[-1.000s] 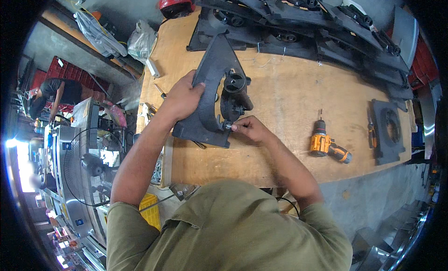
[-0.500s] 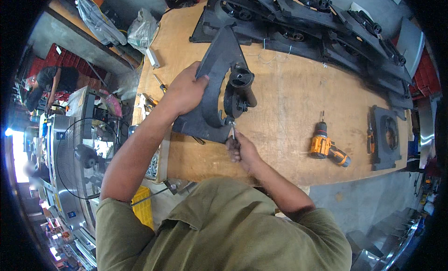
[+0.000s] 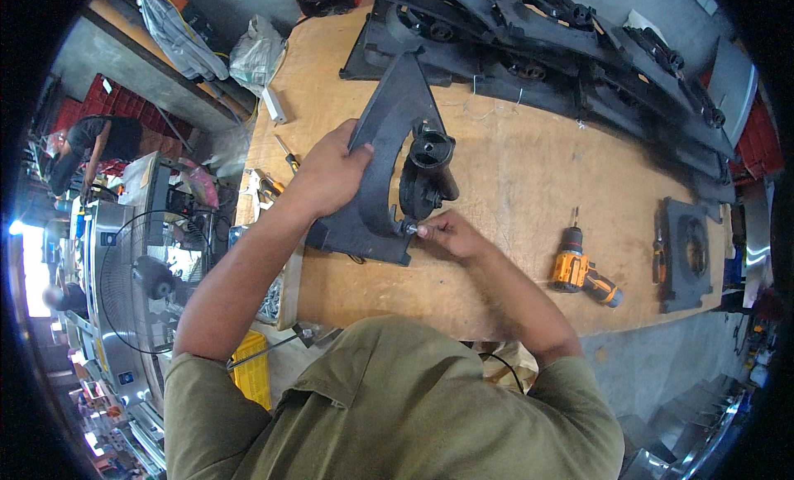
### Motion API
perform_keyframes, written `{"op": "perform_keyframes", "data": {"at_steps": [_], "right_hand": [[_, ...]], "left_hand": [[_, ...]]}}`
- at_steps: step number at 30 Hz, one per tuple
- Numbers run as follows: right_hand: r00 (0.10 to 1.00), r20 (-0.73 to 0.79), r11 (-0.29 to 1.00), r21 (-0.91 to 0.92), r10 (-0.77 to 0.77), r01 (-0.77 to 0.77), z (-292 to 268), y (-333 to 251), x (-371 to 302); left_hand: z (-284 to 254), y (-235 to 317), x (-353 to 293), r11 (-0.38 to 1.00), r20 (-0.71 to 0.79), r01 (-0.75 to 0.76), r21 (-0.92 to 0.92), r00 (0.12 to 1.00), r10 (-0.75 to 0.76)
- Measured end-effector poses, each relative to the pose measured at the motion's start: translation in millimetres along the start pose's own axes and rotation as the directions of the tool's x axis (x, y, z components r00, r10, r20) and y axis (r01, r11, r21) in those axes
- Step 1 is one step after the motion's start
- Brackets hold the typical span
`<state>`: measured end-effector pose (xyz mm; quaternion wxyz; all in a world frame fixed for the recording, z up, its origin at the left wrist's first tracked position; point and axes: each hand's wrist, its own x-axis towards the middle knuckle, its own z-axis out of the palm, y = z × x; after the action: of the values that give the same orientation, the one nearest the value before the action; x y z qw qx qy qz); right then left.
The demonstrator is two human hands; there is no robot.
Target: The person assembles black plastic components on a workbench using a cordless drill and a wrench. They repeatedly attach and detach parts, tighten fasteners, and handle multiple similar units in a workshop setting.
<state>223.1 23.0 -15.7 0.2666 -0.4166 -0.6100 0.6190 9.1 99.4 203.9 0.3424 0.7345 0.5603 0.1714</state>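
Head view: black panel (image 3: 382, 149) is held tilted over the wooden table (image 3: 513, 207), its left side gripped by the left hand (image 3: 335, 170), thumb on the face. At the panel's lower right, a small metal piece (image 3: 411, 229), possibly a screw but too small to be sure, is pinched by right thumb and finger. The right hand (image 3: 449, 234) has been swung from below to side-on; judged as a regrip for hand-turning. Blue label (image 3: 126, 378) noted on steel cabinet (image 3: 116, 315); wording not made out.
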Motion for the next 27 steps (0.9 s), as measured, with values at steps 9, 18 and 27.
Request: {"op": "perform_keyframes", "data": {"at_steps": [9, 18, 27], "right_hand": [[0.995, -0.076, 0.942, 0.324, -0.065, 0.086, 32, 21, -4], [0.969, -0.204, 0.921, 0.386, 0.139, -0.051, 64, 23, -11], [0.892, 0.163, 0.07, 0.975, 0.421, -0.211, 108, -67, -40]], "left_hand": [[5, 6, -6, 0.986, -0.043, -0.014, -0.165, 0.999, 0.006], [6, 13, -6, 0.982, -0.003, 0.047, -0.185, 0.999, -0.048], [12, 18, -3, 0.995, -0.028, -0.028, -0.092, 0.999, 0.026]]}}
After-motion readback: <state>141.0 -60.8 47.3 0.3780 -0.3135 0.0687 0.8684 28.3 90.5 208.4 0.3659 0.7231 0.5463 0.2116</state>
